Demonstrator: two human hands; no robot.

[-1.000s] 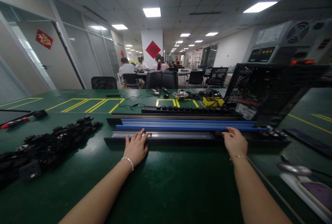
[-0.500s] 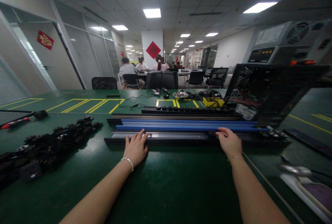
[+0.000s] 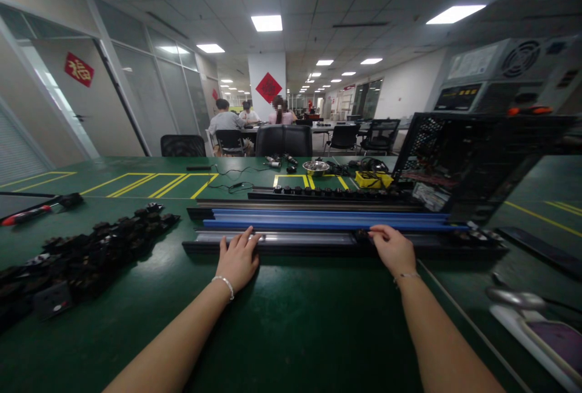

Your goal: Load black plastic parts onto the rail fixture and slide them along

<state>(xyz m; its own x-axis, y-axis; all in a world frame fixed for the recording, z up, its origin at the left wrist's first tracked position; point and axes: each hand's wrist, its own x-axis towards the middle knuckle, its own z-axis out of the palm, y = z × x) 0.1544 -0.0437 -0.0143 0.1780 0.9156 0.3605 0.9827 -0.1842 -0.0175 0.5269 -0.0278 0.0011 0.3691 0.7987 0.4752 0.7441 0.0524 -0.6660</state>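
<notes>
A long black rail with a pale channel (image 3: pixel 300 239) lies across the green table, nearest to me. My left hand (image 3: pixel 239 256) rests on its left part, fingers spread. At its right part, my right hand (image 3: pixel 394 248) has thumb and fingers pinched together beside a small black part (image 3: pixel 362 235) sitting in the channel; whether the fingertips grip it is too small to tell. More small dark parts (image 3: pixel 477 235) fill the rail's right end. Just behind lies a blue rail (image 3: pixel 327 218), with another dark rail (image 3: pixel 295 204) beyond it.
Heaped black parts (image 3: pixel 95 247) lie at left, near a red-handled tool (image 3: pixel 27 216). An open computer case (image 3: pixel 482 162) stands at right. Behind the rails are a metal bowl (image 3: pixel 316 167) and a yellow box (image 3: pixel 373 179). A phone (image 3: pixel 552 341) lies front right. People sit further back.
My right hand has moved a little left along the rail, and the small black part has shifted left with it. My left hand has stayed in place.
</notes>
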